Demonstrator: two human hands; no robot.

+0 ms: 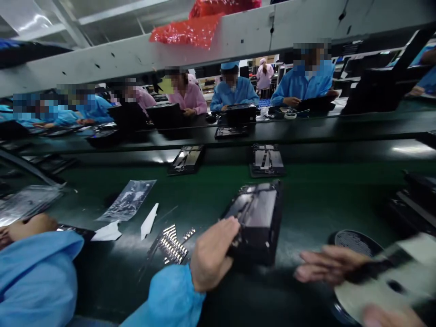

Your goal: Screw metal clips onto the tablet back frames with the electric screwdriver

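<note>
My left hand (214,254), in a blue sleeve, is at the near left corner of a black opened-up electronic device (260,213) with silver panels inside. Its fingers lie along the corner and the thumb is below them. At the lower right my right hand (330,264) is blurred by motion. It holds a pale flat panel (384,290) with a dark strip and a round hole. Fingers stick out past the panel's left edge, and more skin shows beneath it. A dark round dish (357,240) is partly hidden behind the panel.
Small metallic strips (173,245), white paper scraps (149,221) and a clear plastic bag (128,200) lie left. Two similar devices (267,160) (186,159) sit farther back. A co-worker's hand (37,227) is at far left. Black stacked units (413,209) stand right; a grey beam (245,38) crosses overhead.
</note>
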